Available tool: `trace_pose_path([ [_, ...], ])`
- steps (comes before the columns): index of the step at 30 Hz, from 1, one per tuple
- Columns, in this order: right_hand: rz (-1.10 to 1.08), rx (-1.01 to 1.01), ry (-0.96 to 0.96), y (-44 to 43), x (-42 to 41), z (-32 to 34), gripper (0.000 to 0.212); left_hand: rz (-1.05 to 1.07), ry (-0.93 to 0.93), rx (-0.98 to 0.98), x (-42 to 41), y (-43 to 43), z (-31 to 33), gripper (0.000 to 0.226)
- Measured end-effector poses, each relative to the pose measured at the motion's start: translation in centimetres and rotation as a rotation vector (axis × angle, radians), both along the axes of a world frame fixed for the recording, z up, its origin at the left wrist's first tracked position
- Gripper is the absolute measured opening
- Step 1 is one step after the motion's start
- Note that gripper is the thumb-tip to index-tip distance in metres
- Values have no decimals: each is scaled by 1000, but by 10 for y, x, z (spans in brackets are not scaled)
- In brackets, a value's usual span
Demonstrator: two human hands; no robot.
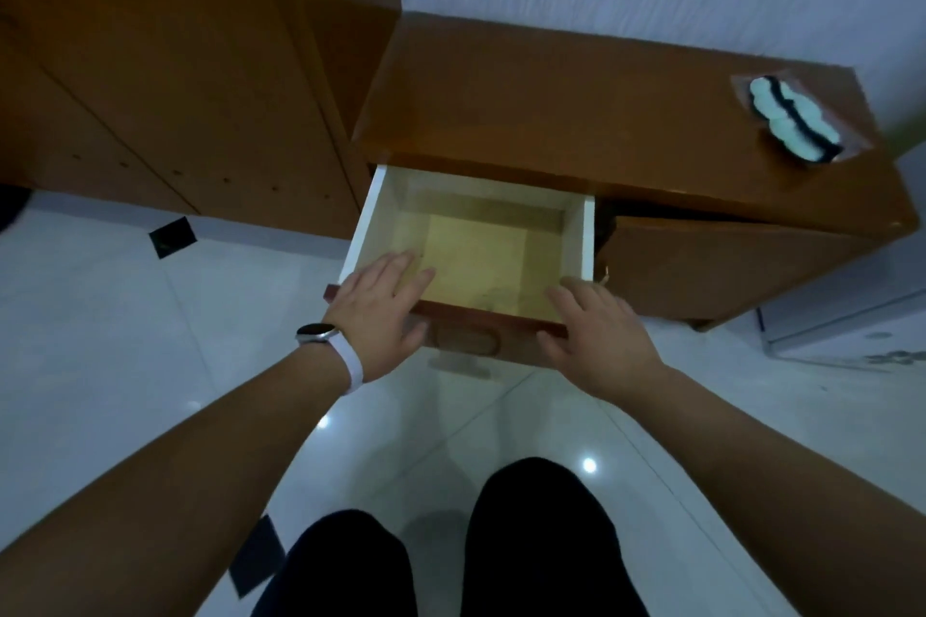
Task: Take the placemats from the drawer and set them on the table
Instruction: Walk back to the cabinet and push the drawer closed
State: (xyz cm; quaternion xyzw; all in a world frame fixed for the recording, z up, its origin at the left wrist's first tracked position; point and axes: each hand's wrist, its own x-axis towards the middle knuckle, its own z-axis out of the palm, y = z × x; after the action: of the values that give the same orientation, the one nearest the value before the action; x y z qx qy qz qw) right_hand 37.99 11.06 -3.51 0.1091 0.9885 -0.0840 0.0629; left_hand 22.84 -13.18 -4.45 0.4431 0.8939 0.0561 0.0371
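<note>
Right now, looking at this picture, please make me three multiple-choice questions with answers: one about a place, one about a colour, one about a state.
1. Where is the packet of placemats?
A. inside the drawer
B. on the cabinet top, at its far right
C. on the floor

2. What colour is the strap of the watch on the left wrist?
A. white
B. red
C. green

3. In what state is the drawer?
A. shut
B. pulled out, with nothing seen inside
C. pulled out and full of cloths

Answers:
1 B, the white and dark packet lies on the cabinet top, away from the drawer.
2 A, the band beside the dark watch face is white.
3 B, the bare bottom shows, while the left hand and the right hand rest flat on its front edge.
</note>
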Motion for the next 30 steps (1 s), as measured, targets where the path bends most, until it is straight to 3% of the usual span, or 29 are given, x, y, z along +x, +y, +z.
trace_pose_path([
  [10,102,108,102,16,-29,-76,76,-66,138,66,-42,1,-84,70],
  [18,108,148,87,24,-40,-75,87,-41,66,114,-51,10,-80,78],
  [30,91,233,147,41,-66,-80,89,7,239,6,-77,32,-82,84],
])
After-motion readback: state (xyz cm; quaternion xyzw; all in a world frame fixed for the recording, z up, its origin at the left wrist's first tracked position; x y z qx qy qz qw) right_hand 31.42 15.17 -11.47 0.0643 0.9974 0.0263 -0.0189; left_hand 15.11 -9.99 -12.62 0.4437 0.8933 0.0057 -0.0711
